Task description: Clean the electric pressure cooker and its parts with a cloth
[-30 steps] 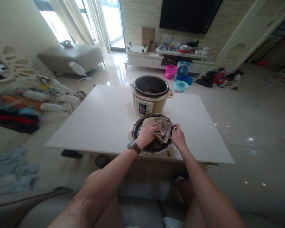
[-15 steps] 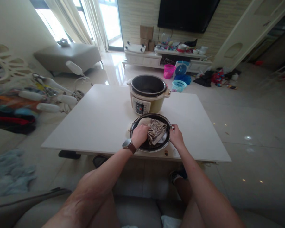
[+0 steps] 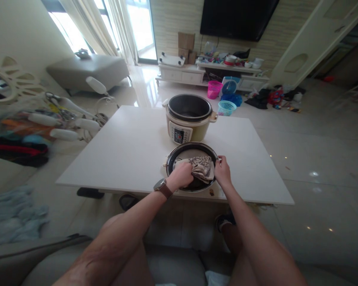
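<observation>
A round pressure cooker lid (image 3: 193, 149) lies underside up near the front edge of the white table. My left hand (image 3: 181, 174), with a watch on its wrist, is closed on a patterned beige cloth (image 3: 203, 167) and presses it against the inside of the lid. At the lid's right rim, my right hand (image 3: 222, 171) grips the edge with bent fingers. Just behind the lid stands the electric pressure cooker (image 3: 181, 133), its top uncovered and its control panel facing me.
The white table (image 3: 122, 155) carries the cooker and lid. A small brown object (image 3: 211, 192) lies at its front edge. Beyond are a pink basket (image 3: 214, 89), a light blue basket (image 3: 226, 107) and a low TV cabinet (image 3: 181, 75). A lamp (image 3: 86, 125) is at the left.
My left hand has moved the cloth lower and slightly right inside the lid, baring the lid's upper part. My right hand keeps its grip on the rim. The whole view has shifted slightly.
</observation>
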`<state>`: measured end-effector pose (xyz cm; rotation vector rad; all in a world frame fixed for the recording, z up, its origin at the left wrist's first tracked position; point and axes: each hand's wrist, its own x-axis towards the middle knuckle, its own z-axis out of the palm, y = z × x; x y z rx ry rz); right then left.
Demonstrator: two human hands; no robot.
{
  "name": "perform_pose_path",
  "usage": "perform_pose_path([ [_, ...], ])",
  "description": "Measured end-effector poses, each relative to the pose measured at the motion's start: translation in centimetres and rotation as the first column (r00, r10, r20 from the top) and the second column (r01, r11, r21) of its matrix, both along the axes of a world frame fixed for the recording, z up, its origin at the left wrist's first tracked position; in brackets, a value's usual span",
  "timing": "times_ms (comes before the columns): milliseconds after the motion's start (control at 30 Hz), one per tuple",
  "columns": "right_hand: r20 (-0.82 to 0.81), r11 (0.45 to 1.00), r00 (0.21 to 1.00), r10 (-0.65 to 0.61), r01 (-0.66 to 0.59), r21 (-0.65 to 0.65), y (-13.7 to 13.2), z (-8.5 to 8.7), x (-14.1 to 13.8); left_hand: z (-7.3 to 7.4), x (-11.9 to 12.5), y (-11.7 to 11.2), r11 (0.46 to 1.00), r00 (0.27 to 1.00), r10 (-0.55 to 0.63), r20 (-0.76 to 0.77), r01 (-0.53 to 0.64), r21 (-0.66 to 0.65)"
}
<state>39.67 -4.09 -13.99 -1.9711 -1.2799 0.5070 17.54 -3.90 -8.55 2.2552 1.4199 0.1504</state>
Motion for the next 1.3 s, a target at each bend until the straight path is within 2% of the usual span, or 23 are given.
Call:
perform_pose_path([
  [133,-0.019,1.0,1.0,-0.011,0.011,0.015,-0.1,-0.1,-0.2,0.3,1.0,-0.7,0.998,0.999,0.033,0.013,-0.032,-0.057],
  [267,-0.053,1.0,0.999,0.001,0.0,0.014,-0.2,-0.1,-0.2,0.2,1.3,-0.5,0.987,0.978,0.097,0.186,-0.07,-0.147],
  [367,-0.072,1.0,0.997,0.009,-0.008,0.022,-0.2,0.0,-0.1,-0.4,1.5,-0.1,0.975,0.936,0.159,0.314,-0.098,-0.201],
  [467,-0.074,1.0,0.997,0.017,-0.015,0.023,-0.3,0.1,0.0,-1.4,2.3,0.2,0.96,0.853,0.23,0.469,-0.121,-0.25],
  [567,-0.088,1.0,0.996,0.028,-0.026,0.015,-0.4,0.3,0.0,-2.2,3.1,0.7,0.921,0.731,0.343,0.59,-0.139,-0.363],
  [667,-0.093,0.999,0.995,0.035,-0.033,0.022,-0.5,0.2,0.0,-1.9,3.1,1.7,0.865,0.632,0.478,0.61,-0.218,-0.453],
  [733,-0.085,0.999,0.996,0.036,-0.033,0.035,-0.5,0.2,0.0,-1.0,2.2,2.5,0.863,0.611,0.501,0.612,-0.303,-0.404],
  [833,-0.072,0.998,0.997,0.031,-0.027,0.048,-0.6,0.2,-0.2,0.7,0.2,3.2,0.905,0.675,0.404,0.618,-0.395,-0.16],
  [900,-0.071,0.999,0.997,0.026,-0.023,0.046,-0.6,0.2,-0.3,1.3,-0.9,3.2,0.93,0.774,0.293,0.561,-0.368,0.022],
  [967,-0.07,0.999,0.997,0.025,-0.022,0.037,-0.6,0.2,-0.3,1.1,-1.4,3.0,0.948,0.871,0.205,0.447,-0.29,0.13],
  [1033,-0.064,0.999,0.998,0.021,-0.019,0.031,-0.6,0.0,-0.4,0.1,-1.3,2.7,0.968,0.936,0.142,0.322,-0.2,0.154],
  [1133,-0.056,1.0,0.998,0.005,-0.003,0.028,-0.4,-0.3,-0.4,-1.9,-0.3,2.2,0.988,0.983,0.081,0.166,-0.101,0.119],
  [1200,-0.062,1.0,0.998,-0.004,0.006,0.027,-0.3,-0.6,-0.4,-2.9,0.3,2.1,0.988,0.99,0.05,0.131,-0.068,0.136],
  [1300,-0.074,0.999,0.997,-0.003,0.006,0.035,-0.3,-0.9,-0.3,-3.6,1.1,2.0,0.983,0.993,0.003,0.122,-0.025,0.181],
])
